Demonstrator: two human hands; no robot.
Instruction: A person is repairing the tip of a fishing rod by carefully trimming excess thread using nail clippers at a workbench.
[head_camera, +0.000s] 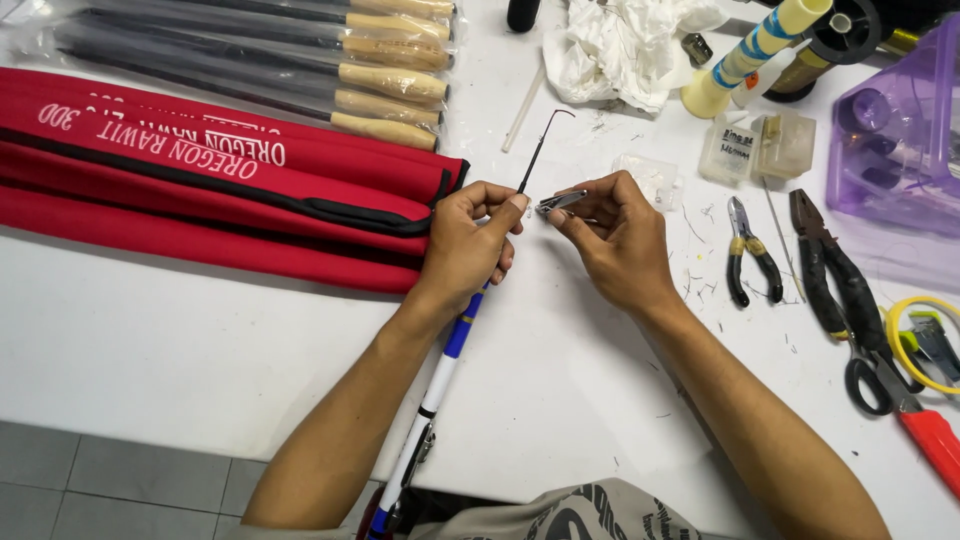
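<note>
Currently both hands meet over the middle of the white table. Left hand: fingers curled shut around a thin fishing rod, thumb and forefinger pinching it near the top of the fist; the rod's white-and-blue section runs down from the wrist toward the table's near edge, and its dark slender tip rises out of the fist, ending in a small bend to the right. Right hand: thumb and forefinger closed on a small metal clipper, remaining fingers loosely folded beneath; the clipper's jaws point left and sit right against the rod just above the left thumb. Whether the jaws are pressed together cannot be told at this size. The two hands are nearly touching at the fingertips. Left of the hands: long red fabric rod sleeves lying across the table, the left knuckles just beside their end; behind them, a bundle of dark rods with pale cork handles in clear wrap. Right of the hands, well apart: small pliers with black-and-yellow grips, larger black pliers, scissors with a red handle, a yellow ring of tape. Behind: crumpled white tissue, small clear plastic boxes, a purple translucent container. Short thread clippings are scattered on the table surface near the small pliers.
</note>
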